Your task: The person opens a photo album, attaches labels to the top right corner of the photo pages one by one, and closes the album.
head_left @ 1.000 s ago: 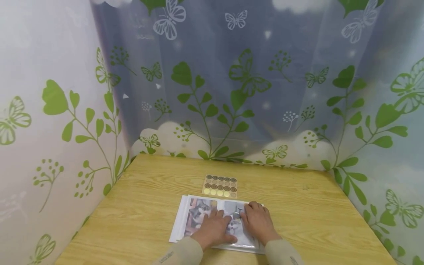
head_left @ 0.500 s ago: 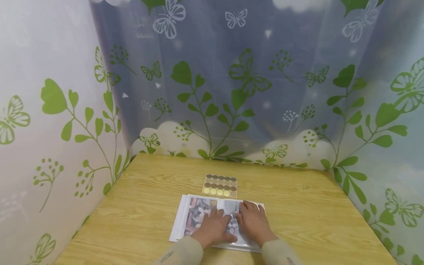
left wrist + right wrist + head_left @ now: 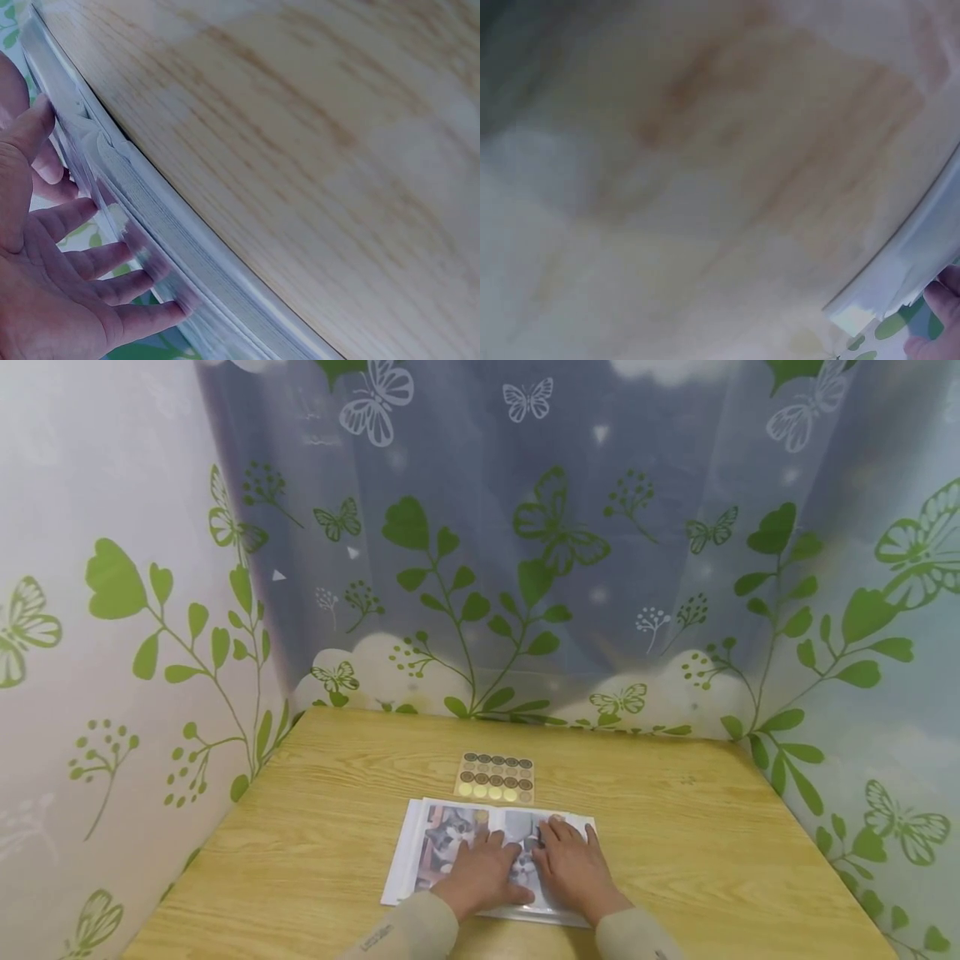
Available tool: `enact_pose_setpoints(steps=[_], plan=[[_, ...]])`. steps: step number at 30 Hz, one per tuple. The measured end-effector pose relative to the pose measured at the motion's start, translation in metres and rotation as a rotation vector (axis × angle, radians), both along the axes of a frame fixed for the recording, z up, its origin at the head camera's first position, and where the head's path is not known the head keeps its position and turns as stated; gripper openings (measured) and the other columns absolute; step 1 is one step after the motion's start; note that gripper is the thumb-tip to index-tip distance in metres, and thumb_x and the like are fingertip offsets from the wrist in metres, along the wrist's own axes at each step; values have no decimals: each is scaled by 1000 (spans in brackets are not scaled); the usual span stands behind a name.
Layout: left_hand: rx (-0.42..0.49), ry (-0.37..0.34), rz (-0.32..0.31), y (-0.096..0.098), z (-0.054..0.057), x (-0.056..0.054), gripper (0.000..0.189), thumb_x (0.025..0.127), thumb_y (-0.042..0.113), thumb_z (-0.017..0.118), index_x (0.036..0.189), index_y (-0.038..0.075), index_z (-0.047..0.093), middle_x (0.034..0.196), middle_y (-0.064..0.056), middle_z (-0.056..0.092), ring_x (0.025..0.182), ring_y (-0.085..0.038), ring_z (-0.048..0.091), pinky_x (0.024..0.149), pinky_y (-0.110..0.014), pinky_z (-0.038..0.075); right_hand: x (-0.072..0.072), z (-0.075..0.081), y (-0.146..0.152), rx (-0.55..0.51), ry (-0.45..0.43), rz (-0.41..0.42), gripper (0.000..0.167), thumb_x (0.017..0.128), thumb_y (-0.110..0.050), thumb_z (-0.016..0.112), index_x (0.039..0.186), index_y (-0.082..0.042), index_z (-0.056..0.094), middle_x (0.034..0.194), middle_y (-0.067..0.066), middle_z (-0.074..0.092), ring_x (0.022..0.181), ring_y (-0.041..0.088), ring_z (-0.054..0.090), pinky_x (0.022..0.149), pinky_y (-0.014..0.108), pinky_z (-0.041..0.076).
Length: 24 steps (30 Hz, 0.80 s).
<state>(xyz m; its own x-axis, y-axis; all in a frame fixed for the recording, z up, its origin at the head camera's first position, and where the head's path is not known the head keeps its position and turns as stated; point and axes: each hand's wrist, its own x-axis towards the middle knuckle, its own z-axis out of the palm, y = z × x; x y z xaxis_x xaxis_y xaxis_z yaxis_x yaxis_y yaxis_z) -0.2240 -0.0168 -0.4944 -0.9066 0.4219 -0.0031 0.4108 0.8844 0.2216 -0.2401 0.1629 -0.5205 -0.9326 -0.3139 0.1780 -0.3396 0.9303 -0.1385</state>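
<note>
An open photo album [image 3: 395,868] with clear-sleeved pages lies on the wooden table. Its left page holds a cat photo [image 3: 438,839] with a small gold round sticker [image 3: 482,817] near the upper right corner. My left hand [image 3: 483,872] rests across the middle of the album, fingers spread and straight. On the right page, my right hand [image 3: 573,864] presses a second photo [image 3: 521,827], its fingertips near the top edge. That photo is mostly covered. In the left wrist view the thick stack of pages [image 3: 172,217] shows edge-on beneath the left hand's fingers.
Beyond the album lies a sheet of round stickers [image 3: 495,777], dark and gold, with some pale blank circles. The wooden table [image 3: 712,860] is bounded by hanging cloth [image 3: 585,627] printed with leaves and butterflies on three sides.
My right hand has slid a little left over the right page, away from the album's right edge. My left hand stays in place, and the view has shifted slightly.
</note>
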Motion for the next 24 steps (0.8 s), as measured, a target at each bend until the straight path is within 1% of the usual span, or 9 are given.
enact_pose_setpoints(steps=[6,11,15,18,24], plan=[[16,-1,4,0,1,1,78,77,62,74,135,12,59,143,-18,50,136,-45,39,106,-64,36,5,0,3,-3,12,2,47,101,-33,53,136,-2,55,145,19,49,133,37,46,110,67,25],[7,5,2,0,1,2,78,77,62,74,135,12,59,141,-18,51,135,-44,40,105,-64,36,8,0,8,-13,33,-2,47,100,-31,54,137,-2,55,145,16,51,131,37,48,110,67,25],[-6,4,3,-1,1,1,78,77,63,73,135,13,59,141,-17,51,135,-44,40,105,-64,37,7,-1,11,-15,25,-19,48,100,-31,55,139,-3,53,145,15,50,132,38,46,110,68,24],[-10,1,5,0,0,0,78,77,63,73,136,14,58,142,-16,51,135,-44,40,105,-64,37,5,-1,13,-26,19,-25,49,100,-32,56,139,-3,53,143,16,51,132,39,45,109,68,25],[-8,-15,11,0,-1,-1,79,77,63,73,136,14,58,143,-16,50,137,-44,38,106,-64,35,0,1,15,-35,35,-23,45,99,-33,57,131,-2,59,134,20,55,128,41,47,107,68,29]])
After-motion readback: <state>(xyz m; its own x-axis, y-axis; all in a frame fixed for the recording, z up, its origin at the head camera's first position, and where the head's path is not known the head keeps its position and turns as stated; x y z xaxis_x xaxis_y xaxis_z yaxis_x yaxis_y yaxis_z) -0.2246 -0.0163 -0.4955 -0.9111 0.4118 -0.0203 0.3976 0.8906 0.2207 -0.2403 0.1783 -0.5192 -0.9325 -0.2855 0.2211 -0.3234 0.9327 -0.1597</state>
